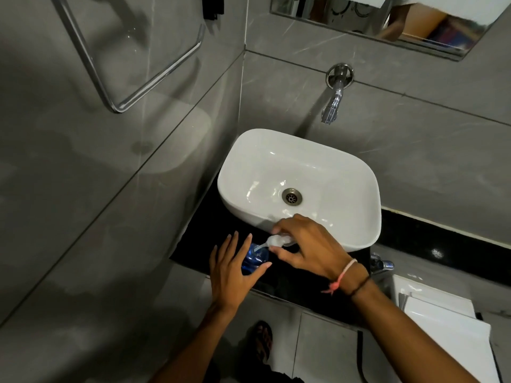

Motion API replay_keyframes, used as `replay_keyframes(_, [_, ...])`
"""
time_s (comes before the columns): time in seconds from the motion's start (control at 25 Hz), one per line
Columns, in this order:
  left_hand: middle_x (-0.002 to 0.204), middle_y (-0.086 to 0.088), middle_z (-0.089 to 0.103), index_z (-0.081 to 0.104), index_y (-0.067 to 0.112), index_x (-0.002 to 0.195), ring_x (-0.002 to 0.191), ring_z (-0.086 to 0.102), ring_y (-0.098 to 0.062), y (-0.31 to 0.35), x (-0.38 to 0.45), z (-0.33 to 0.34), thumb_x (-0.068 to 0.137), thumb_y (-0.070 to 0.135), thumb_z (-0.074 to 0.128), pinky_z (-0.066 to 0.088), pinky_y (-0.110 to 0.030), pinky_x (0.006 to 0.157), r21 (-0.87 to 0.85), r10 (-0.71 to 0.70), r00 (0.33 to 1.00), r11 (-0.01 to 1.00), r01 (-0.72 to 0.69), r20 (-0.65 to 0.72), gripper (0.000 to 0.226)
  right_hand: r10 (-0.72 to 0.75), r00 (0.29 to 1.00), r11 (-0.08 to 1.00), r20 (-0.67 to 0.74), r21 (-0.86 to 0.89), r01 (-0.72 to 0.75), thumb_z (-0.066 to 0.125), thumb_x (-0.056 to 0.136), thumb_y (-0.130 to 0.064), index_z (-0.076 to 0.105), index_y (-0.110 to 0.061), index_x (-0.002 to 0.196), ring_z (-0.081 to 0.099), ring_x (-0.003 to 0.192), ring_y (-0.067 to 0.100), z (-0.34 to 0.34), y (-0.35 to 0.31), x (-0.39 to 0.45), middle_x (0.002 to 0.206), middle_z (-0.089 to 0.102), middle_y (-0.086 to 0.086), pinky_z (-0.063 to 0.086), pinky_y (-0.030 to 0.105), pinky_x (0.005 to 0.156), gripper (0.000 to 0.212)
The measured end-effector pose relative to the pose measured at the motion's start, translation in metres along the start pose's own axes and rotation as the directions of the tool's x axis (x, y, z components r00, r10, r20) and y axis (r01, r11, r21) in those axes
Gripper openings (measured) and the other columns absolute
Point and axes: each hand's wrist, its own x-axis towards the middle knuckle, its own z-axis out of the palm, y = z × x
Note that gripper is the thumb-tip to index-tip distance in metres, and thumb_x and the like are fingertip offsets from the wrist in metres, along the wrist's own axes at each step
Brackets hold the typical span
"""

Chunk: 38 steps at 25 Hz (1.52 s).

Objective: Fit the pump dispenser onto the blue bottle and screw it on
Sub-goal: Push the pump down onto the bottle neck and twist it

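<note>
The blue bottle [255,257] stands on the black counter [431,244] just in front of the white basin's left corner. My left hand [232,269] cups the bottle's near side, fingers spread and thumb against it. The clear pump dispenser [278,241] is held tilted above the bottle, its white tube slanting down toward the bottle's mouth. My right hand [307,247] pinches the pump head between thumb and fingers. The bottle's lower part is hidden behind my left hand.
A white basin [326,161] with a metal drain sits on the counter, under a chrome wall tap [333,103]. Grey tiled walls close in on the left and behind. A toilet cistern [448,313] stands at lower right, a small valve beside it.
</note>
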Motion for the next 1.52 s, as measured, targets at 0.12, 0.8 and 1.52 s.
replay_keyframes(0.12, [0.146,-0.013,0.057,0.057,0.025,0.14,0.138,0.049,-0.029,-0.002,-0.002,0.0,0.076,0.079,0.054,0.042,-0.059,0.109,0.009,0.004,1.0,1.0,-0.004,-0.008,0.084,-0.069,0.971,0.981,0.231,-0.16,0.108,0.068,0.091,-0.037,0.062,-0.019,0.115,0.06,0.104,0.026,0.011,-0.013,0.033,0.116,0.068,0.003,0.054,0.043,0.082,0.03])
replay_keyframes(0.8, [0.141,-0.011,0.061,0.062,0.022,0.134,0.134,0.053,-0.03,-0.006,-0.002,0.003,0.077,0.066,0.06,0.043,-0.059,0.107,0.035,0.01,1.0,0.999,-0.01,-0.019,0.072,0.282,0.957,0.804,0.06,0.53,-0.27,0.091,0.073,-0.03,0.069,-0.029,0.123,0.063,0.109,0.004,0.083,0.02,-0.007,0.122,0.067,-0.007,0.048,0.009,0.09,0.054])
replay_keyframes(1.52, [0.139,-0.008,0.063,0.058,0.024,0.138,0.133,0.054,-0.028,-0.004,-0.001,-0.001,0.076,0.07,0.055,0.045,-0.057,0.106,0.048,0.002,1.0,0.999,-0.003,0.023,0.077,0.372,0.923,0.742,-0.103,0.63,-0.228,0.093,0.07,-0.02,0.071,-0.032,0.09,0.068,0.098,0.007,0.1,0.011,0.001,0.107,0.073,-0.001,0.053,0.021,0.084,0.032])
